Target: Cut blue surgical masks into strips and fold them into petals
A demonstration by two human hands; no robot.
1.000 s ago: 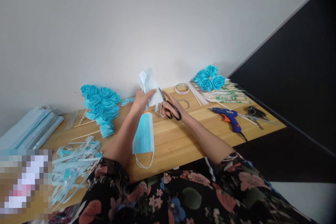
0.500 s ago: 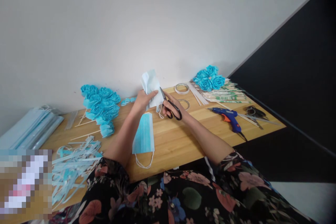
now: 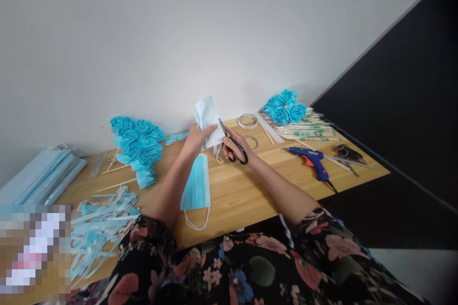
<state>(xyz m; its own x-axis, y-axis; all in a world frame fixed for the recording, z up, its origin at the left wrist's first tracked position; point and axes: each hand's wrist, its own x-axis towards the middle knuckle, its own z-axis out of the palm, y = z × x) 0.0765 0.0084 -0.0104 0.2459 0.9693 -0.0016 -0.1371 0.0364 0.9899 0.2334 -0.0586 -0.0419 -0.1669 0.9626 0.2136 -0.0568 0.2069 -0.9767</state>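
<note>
My left hand (image 3: 200,136) is closed on a pale face mask (image 3: 206,109), held up above the table with the thumb across its front. In my right hand (image 3: 232,143) is a pair of black-handled scissors (image 3: 243,155), its blades pointing up along the right edge of the held mask. A white ear loop (image 3: 219,156) dangles beneath that mask near the right fingers. Below my left wrist a blue pleated face mask (image 3: 196,186) lies flat, its own loop toward me. How far the blades are apart is hard to make out.
Blue paper-like flowers (image 3: 139,140) lie at left, with more flowers (image 3: 286,106) at right on wrapped sticks (image 3: 307,129). Cut strips (image 3: 103,228) pile at front left, near packed masks (image 3: 43,174). A blue glue gun (image 3: 311,157) and tape roll (image 3: 248,121) are at right.
The held mask has shifted slightly down and to the right with my left hand. My right hand with the scissors stays nearly in place.
</note>
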